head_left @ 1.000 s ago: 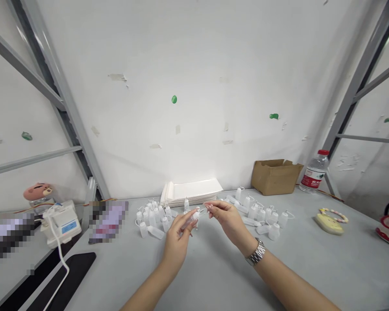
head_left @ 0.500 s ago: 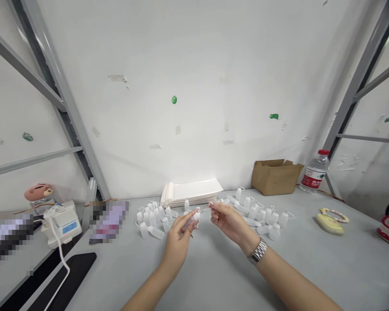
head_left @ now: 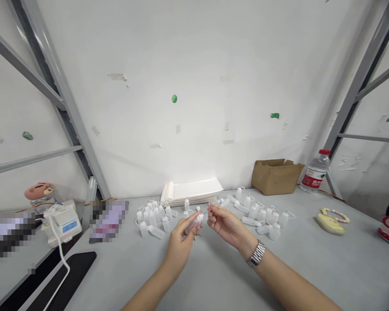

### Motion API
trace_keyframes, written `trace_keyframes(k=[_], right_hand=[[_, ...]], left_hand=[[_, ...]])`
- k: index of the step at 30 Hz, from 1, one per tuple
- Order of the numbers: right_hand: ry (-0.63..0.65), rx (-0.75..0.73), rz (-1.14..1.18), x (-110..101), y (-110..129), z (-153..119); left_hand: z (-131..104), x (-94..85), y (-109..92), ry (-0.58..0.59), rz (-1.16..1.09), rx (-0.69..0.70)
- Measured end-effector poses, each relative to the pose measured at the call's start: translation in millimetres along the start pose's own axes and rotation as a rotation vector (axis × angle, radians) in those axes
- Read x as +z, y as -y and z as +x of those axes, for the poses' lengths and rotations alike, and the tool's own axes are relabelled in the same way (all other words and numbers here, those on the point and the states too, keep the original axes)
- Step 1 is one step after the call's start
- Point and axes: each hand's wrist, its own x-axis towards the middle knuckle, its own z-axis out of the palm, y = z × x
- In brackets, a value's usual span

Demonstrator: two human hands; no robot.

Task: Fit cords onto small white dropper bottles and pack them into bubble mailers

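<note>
My left hand (head_left: 181,239) is closed round a small translucent bottle (head_left: 193,224) with a white neck, tilted toward the right. A thin needle tip rises from its top. My right hand (head_left: 225,224), with a metal watch at the wrist, pinches at the end of that tip; what its fingertips hold is too small to make out. Behind the hands, small bottles with needle tips and loop caps stand in a left group (head_left: 152,216) and a right group (head_left: 262,214); some lie on their sides.
A stack of white sheets (head_left: 194,192) rests by the wall. To the right are a cardboard box (head_left: 275,177), a water bottle (head_left: 315,172) and a yellow pouch (head_left: 330,223). On the left lie a white power strip (head_left: 63,224) and a black object (head_left: 68,276).
The bottle in my left hand has tilted further right and lowered slightly. My right hand has moved a little left, closer to the bottle's tip.
</note>
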Motion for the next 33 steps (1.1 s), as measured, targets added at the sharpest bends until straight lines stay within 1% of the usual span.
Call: trace_keyframes(k=[4, 11, 17, 24, 29, 33], right_hand=[[0.022, 0.013, 0.009, -1.5, -5.1, -0.5], [0.054, 0.019, -0.003, -2.4, -9.7, -0.9], [0.019, 0.014, 0.008, -0.1, -8.9, -1.6], [0.007, -0.003, -0.012, 2.0, -9.0, -2.4], [-0.013, -0.070, -0.083, 4.2, -9.8, -3.7], [-0.010, -0.089, -0.108, 5.2, -10.3, -4.8]], left_hand=[[-1.4, 0.9, -2.6, 0.027, 0.005, -0.004], [-1.6, 1.9, -5.2, 0.028, -0.010, -0.004], [-1.4, 1.6, -4.9, 0.036, -0.007, -0.007], [-1.5, 0.5, -2.4, 0.048, 0.013, -0.003], [-0.7, 2.3, -0.4, 0.051, -0.035, -0.019], [-1.5, 3.1, 1.1, 0.057, -0.047, -0.050]])
